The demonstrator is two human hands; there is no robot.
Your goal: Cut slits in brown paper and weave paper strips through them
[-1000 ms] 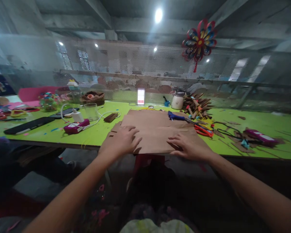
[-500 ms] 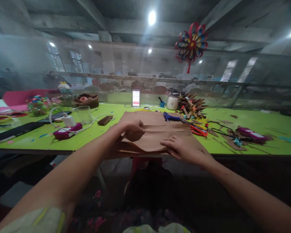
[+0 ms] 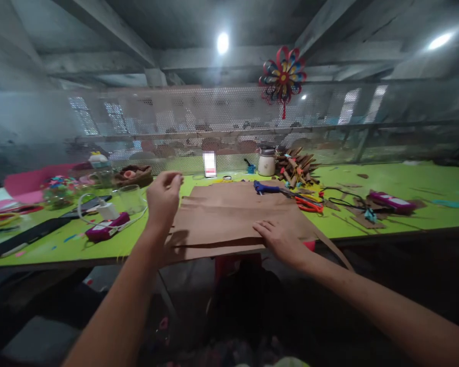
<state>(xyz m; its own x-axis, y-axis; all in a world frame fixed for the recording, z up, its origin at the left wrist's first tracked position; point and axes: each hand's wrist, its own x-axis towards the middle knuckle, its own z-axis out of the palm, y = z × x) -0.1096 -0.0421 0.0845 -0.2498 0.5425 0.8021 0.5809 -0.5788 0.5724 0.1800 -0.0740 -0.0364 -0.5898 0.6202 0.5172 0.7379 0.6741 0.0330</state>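
A person's right hand (image 3: pixel 279 240) rests, fingers extended, on layered brown paper (image 3: pixel 222 219) laid across the green surface (image 3: pixel 436 178); the left hand (image 3: pixel 163 196) is raised beside it, fingers curled closed, nothing visibly gripped. Spread out, the sheets appear not yet flat.

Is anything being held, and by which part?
No hold shows: the right hand lies on brown paper, near its front edge; the left hand looks empty.

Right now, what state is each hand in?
Left hand: curled, raised; can't tell if fully closed or holding anything.
Right hand: open, on the paper.
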